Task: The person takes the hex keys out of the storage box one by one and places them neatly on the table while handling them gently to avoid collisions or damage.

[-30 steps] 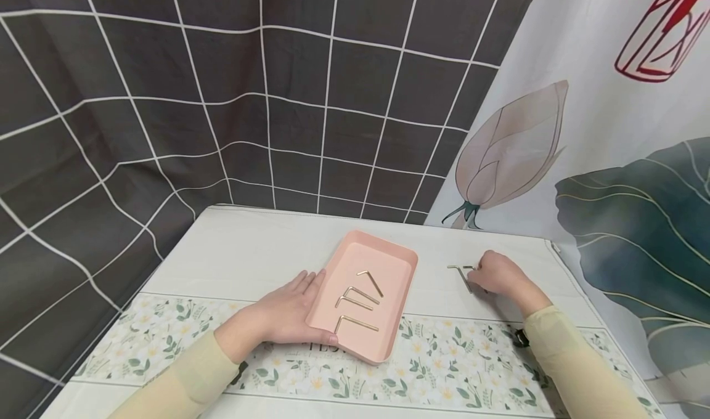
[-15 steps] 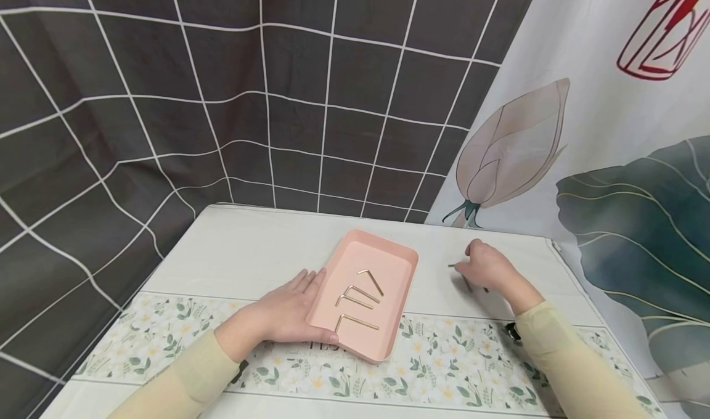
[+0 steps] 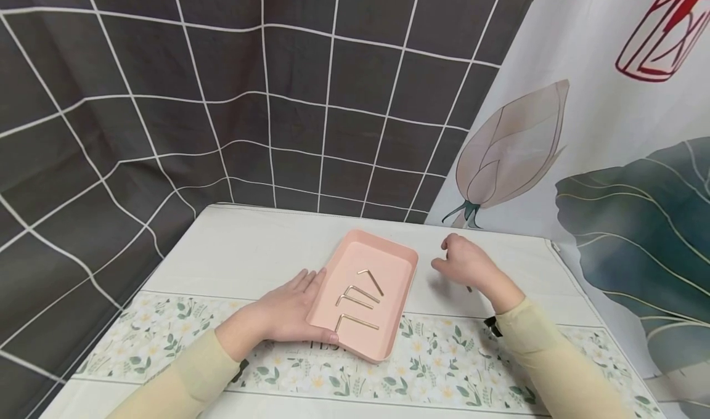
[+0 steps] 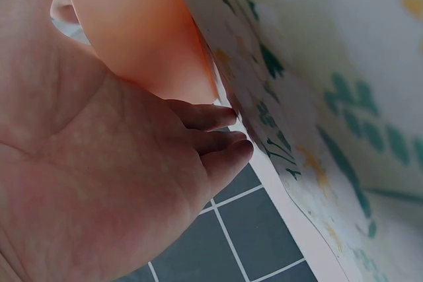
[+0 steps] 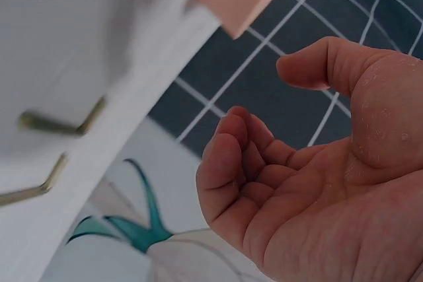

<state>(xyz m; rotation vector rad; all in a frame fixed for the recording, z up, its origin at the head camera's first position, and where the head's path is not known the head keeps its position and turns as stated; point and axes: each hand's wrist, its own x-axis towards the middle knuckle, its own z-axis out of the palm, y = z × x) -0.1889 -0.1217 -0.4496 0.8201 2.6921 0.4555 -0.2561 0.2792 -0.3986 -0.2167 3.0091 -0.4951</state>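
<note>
Several gold L-shaped hex keys lie apart in a pink rectangular tray. Along the tray's left wall and near corner rests my left hand, fingers straight, thumb at the front rim. The left wrist view shows its palm beside the tray's outer wall. My right hand is over the table to the right of the tray. Its fingers are loosely curled, the thumb stands apart, and nothing is held, as the right wrist view shows. Two more hex keys lie on the table there; in the head view the hand mostly hides them.
The white table has a floral printed band across its front part. Behind it hangs a dark curtain with a white grid. At the right is a white curtain with a flower and leaf print.
My right hand has moved left, away from the hex keys on the table and towards the tray. The left hand and the tray have stayed in place.
</note>
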